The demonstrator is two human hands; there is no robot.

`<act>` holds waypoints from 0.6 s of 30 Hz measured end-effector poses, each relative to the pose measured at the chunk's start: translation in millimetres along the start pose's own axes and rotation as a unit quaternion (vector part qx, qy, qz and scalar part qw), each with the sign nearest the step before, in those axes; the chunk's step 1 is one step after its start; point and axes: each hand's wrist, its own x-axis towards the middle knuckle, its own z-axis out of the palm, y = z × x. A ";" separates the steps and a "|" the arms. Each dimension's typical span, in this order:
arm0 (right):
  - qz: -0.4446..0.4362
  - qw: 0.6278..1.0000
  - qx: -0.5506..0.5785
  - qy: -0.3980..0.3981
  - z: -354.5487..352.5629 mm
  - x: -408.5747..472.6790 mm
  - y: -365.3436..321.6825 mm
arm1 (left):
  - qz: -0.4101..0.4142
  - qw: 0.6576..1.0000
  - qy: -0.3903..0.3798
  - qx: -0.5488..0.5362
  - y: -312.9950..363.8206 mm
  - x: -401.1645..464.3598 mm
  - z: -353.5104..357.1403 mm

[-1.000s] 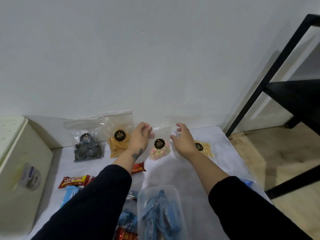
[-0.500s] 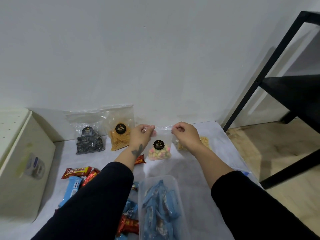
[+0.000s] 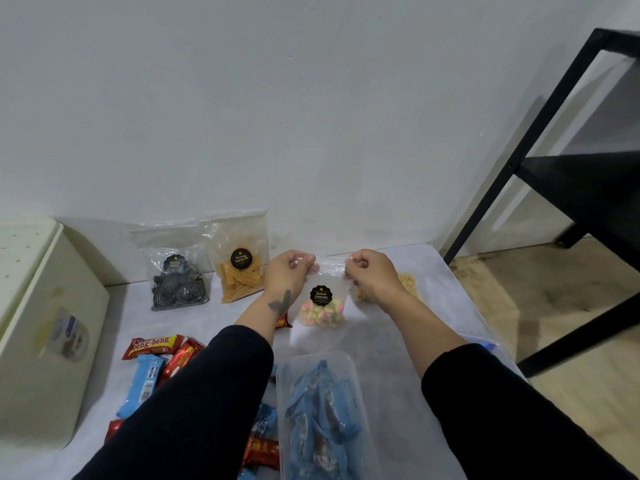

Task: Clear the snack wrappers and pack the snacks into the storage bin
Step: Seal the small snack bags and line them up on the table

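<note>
A clear bag of pastel biscuits (image 3: 322, 303) with a round black label hangs upright just above the white table (image 3: 388, 337). My left hand (image 3: 289, 271) pinches its top left corner and my right hand (image 3: 369, 271) pinches its top right corner. Behind my right hand lies a bag of yellow snacks (image 3: 407, 284), mostly hidden. Near me stands a clear plastic bin (image 3: 320, 414) filled with several blue-wrapped bars.
Against the wall lean a bag of black spiral snacks (image 3: 180, 284) and a bag of orange sticks (image 3: 242, 265). Red bars (image 3: 154, 345) and blue bars (image 3: 142, 382) lie at the left. A cream box (image 3: 45, 327) stands far left, a black metal rack (image 3: 568, 174) at the right.
Both hands closed on the biscuit bag's top corners and raised it slightly off the table. The view shifted a little.
</note>
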 end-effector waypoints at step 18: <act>-0.013 0.999 -0.023 -0.026 2.1 0.7 -4.8 | 0.016 1.000 -0.008 -0.001 -2.0 -3.8 2.4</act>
